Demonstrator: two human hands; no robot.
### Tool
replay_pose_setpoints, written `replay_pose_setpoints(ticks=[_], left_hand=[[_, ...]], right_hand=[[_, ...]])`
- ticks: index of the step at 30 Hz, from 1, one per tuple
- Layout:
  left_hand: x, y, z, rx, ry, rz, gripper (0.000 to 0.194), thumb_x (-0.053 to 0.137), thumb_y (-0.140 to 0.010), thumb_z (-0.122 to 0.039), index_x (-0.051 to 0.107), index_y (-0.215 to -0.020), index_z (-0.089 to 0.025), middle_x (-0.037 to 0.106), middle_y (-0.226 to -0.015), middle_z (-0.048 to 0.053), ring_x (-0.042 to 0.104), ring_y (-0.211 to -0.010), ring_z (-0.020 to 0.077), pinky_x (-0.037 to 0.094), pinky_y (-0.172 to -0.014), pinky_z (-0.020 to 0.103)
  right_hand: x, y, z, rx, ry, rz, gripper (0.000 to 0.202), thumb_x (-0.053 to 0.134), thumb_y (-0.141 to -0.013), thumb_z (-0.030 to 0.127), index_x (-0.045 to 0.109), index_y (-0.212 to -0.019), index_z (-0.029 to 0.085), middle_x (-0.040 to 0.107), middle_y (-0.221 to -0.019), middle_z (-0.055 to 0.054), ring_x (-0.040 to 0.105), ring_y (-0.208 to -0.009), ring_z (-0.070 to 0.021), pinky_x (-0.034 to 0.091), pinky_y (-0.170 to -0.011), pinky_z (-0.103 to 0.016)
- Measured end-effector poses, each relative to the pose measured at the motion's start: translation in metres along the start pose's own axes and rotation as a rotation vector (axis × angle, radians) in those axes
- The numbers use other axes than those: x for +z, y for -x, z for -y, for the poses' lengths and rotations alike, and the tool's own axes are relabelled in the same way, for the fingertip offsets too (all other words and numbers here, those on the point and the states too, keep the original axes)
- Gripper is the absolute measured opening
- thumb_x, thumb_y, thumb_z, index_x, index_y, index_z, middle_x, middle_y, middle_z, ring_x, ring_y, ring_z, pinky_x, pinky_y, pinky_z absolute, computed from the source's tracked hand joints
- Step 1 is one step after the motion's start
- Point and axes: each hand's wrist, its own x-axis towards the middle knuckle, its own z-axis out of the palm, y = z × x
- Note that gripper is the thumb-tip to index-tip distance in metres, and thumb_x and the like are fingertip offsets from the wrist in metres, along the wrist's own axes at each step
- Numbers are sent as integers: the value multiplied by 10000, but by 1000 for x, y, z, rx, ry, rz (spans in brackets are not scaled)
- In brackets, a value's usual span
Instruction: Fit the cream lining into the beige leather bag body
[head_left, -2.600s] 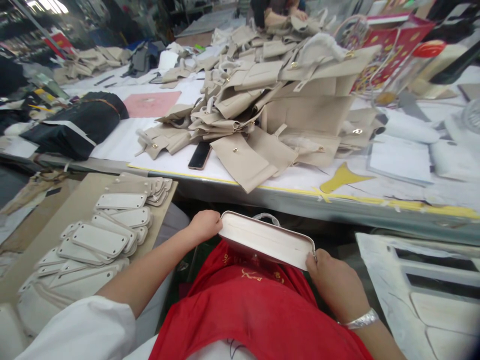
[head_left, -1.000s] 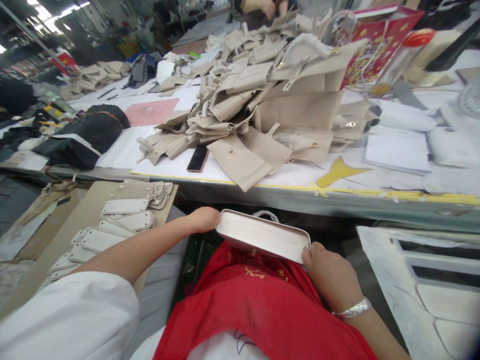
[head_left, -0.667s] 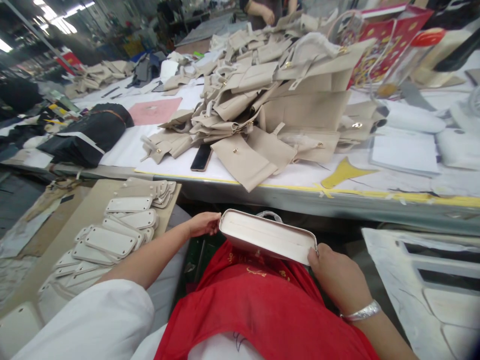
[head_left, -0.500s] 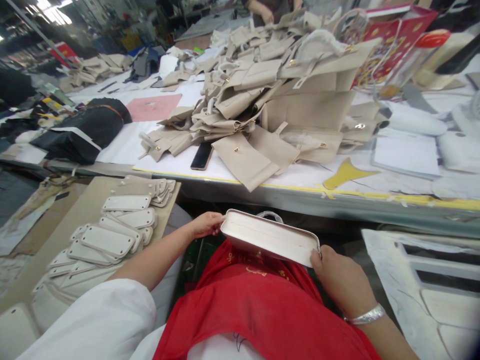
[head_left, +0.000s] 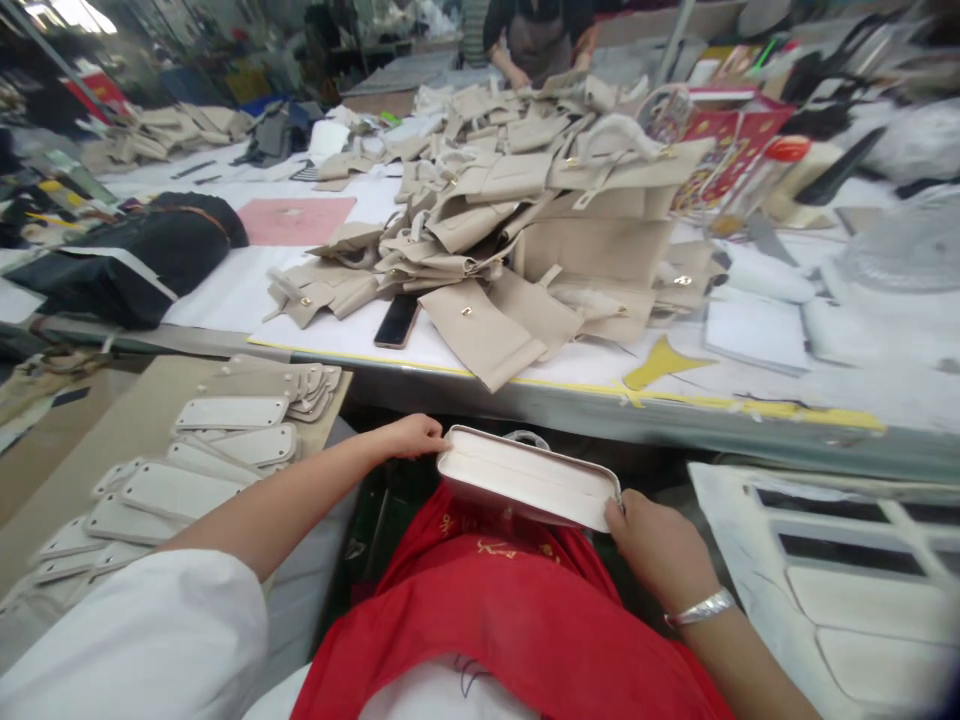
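Note:
Just above my red apron, a cream handbag is held between my two hands, its flat bottom turned up toward me. A wrapped handle shows beyond its far edge. My left hand pinches the bag's left end with closed fingers. At the opposite end, my right hand grips the corner, thumb on the near edge; its other fingers are partly hidden. A silver bracelet sits on the right wrist.
Beige bag pieces lie heaped on the white worktable, near a phone and a yellow template. Stacked white base panels are at left, a board with cut-outs at right. Another person stands across the table.
The whole view has turned slightly to the right, so the table items appear further left. Both hands keep hold of the handbag, which has hardly changed its tilt.

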Motion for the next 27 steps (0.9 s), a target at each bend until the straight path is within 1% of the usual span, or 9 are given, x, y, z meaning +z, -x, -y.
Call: replay_pose_setpoints(ticks=[2,5,8,10,13,17,20,23,27], left_hand=[[5,3,-17,103,-148,-156,256,617,-673,-350,463,-588,-164,474,-583,6,482,-604,164,404,-571,282],[36,6,-49,447,-413,-414,123,547,-764,-261,555,-809,-147,572,-868,83,510,-823,220,419,-752,351],[80,5,-84,840,-451,-381,314,485,-844,-315,528,-1099,-137,530,-1169,120,480,-1018,228,389,-891,350],[105,0,-103,963,-501,-304,374,469,-857,-370,509,-1159,-153,517,-1220,106,480,-1021,225,391,-892,346],[122,-9,-115,977,-627,-233,364,467,-855,-395,538,-1131,-170,542,-1197,89,491,-954,230,412,-824,359],[121,-12,-114,957,-713,-216,441,521,-816,-432,524,-1165,-162,526,-1223,90,473,-954,248,416,-747,355],[118,-10,-112,953,-723,-205,505,546,-791,-475,512,-1188,-164,516,-1240,84,462,-959,252,407,-723,351],[118,-10,-111,950,-696,-206,510,514,-806,-508,510,-1197,-180,498,-1270,72,450,-977,251,397,-724,347],[117,-12,-112,936,-678,-186,515,468,-824,-533,513,-1199,-182,496,-1277,67,449,-972,249,391,-723,348]], right_hand=[[-1,3,2,56,-14,-16,289,354,-887,264,592,-812,119,638,-700,-138,646,-663,-253,406,-547,-288],[0,4,4,154,-58,-44,307,340,-896,287,595,-809,140,660,-726,-126,650,-698,-247,413,-574,-288],[3,4,4,187,-60,-58,319,334,-901,297,592,-795,142,665,-739,-125,653,-712,-244,413,-581,-285],[4,4,5,192,-52,-52,316,331,-905,292,585,-802,136,664,-753,-130,654,-720,-240,417,-593,-285],[6,3,7,183,-60,-37,310,318,-910,278,573,-815,130,661,-761,-133,654,-719,-249,430,-603,-299],[3,1,8,211,-134,-35,299,315,-913,267,557,-832,112,651,-768,-163,650,-749,-281,455,-627,-335],[2,-1,-3,236,-588,97,359,292,-929,358,534,-812,121,646,-757,-159,655,-718,-243,483,-619,-316],[6,-4,-22,247,-1109,280,422,226,-932,457,499,-835,152,639,-703,-81,643,-592,-158,505,-539,-255],[15,-9,-37,223,-1445,364,283,565,-802,433,474,-799,165,619,-646,4,622,-550,-105,508,-500,-191]])
